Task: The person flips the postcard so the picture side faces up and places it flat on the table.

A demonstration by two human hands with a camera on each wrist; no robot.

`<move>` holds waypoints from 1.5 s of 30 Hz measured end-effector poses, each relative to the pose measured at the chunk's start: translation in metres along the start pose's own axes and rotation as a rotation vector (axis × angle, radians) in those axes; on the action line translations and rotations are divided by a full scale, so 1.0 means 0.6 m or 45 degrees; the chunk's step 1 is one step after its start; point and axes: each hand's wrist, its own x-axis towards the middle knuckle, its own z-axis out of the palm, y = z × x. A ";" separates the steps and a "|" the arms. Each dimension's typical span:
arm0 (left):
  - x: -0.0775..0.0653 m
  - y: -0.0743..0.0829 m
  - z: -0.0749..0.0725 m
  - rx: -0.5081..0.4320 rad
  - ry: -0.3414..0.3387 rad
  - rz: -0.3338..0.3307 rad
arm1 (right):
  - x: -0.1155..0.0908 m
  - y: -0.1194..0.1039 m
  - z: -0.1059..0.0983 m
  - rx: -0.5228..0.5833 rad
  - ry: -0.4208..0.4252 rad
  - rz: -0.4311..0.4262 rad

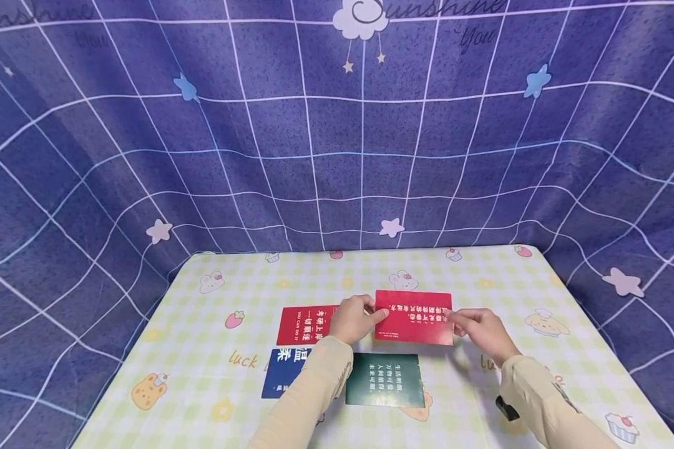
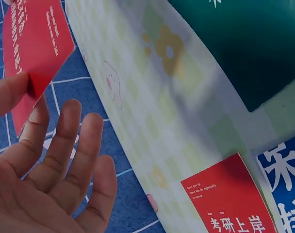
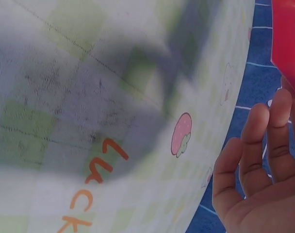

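Observation:
A red card (image 1: 412, 321) with white writing is held up over the table between both hands. My left hand (image 1: 355, 319) pinches its left edge between thumb and index finger; in the left wrist view the other fingers of that hand (image 2: 60, 170) stay loose, off the card (image 2: 40, 43). On the opposite edge, my right hand (image 1: 487, 333) grips the card with thumb and fingertips. Only a corner of the card (image 3: 286, 43) shows in the right wrist view. Below lie another red card (image 1: 297, 324), a blue card (image 1: 279, 377) partly hidden by the left forearm, and a green card (image 1: 384, 380).
A pale green checked cloth with cartoon prints covers the table (image 1: 202, 337). Behind it hangs a blue gridded curtain (image 1: 337, 174) with stars. A small black object (image 1: 507, 408) shows beside the right sleeve.

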 end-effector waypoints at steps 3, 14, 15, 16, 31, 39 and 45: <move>-0.001 0.001 -0.001 -0.007 0.008 -0.014 | 0.000 0.000 0.002 -0.022 -0.002 -0.029; 0.001 -0.001 -0.003 0.009 0.067 -0.036 | 0.005 -0.013 0.011 -0.099 0.047 -0.097; 0.001 -0.001 -0.004 0.017 0.075 -0.044 | 0.005 -0.015 0.013 -0.105 0.051 -0.105; 0.001 -0.001 -0.004 0.027 0.083 -0.053 | 0.006 -0.016 0.014 -0.110 0.057 -0.115; 0.004 -0.008 -0.012 0.093 0.165 -0.103 | 0.019 -0.024 0.038 -0.160 0.095 -0.133; 0.007 -0.022 -0.010 0.119 0.163 -0.130 | 0.025 -0.024 0.056 -0.262 0.102 -0.170; 0.009 -0.033 -0.011 0.170 0.183 -0.139 | 0.032 -0.028 0.069 -0.318 0.103 -0.169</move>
